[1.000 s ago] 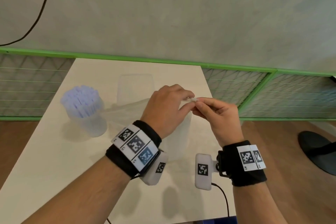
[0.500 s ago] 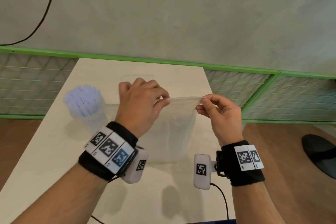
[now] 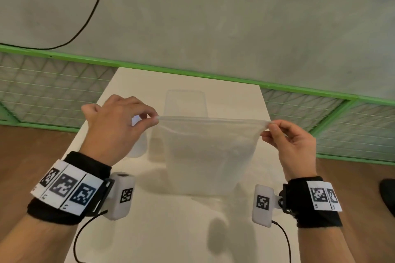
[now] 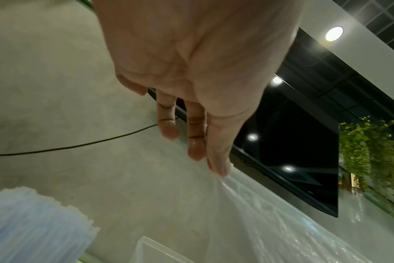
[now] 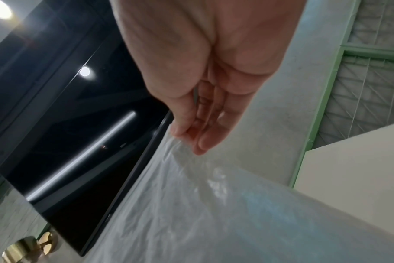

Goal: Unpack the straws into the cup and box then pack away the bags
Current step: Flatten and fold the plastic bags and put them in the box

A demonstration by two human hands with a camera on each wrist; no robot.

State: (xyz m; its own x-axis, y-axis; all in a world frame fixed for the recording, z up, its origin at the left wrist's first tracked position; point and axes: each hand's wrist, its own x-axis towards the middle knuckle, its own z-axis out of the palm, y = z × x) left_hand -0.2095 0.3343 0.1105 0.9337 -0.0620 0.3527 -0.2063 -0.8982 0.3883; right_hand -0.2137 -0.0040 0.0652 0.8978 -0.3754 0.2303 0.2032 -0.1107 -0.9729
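Note:
A clear plastic bag (image 3: 205, 156) hangs stretched flat above the white table (image 3: 171, 230). My left hand (image 3: 119, 128) pinches its top left corner and my right hand (image 3: 292, 145) pinches its top right corner, so the top edge is pulled taut between them. The left wrist view shows my fingertips (image 4: 220, 169) on the bag (image 4: 281, 222), and the right wrist view shows my fingers (image 5: 191, 135) nipping the bag's film (image 5: 202, 204). Behind the bag stands a clear box (image 3: 185, 102). The cup (image 3: 139, 147) is mostly hidden behind my left hand; its pale blue straws (image 4: 34, 222) show in the left wrist view.
A green rail (image 3: 192, 72) runs along the table's far edge, with mesh panels on both sides. A black cable (image 3: 94, 10) hangs down the grey wall. A dark chair base (image 3: 388, 196) sits on the wooden floor at right.
My hands were together pinching the bag's top at its middle. They have moved apart, the left hand sliding far left, and the bag's top edge is now drawn out straight.

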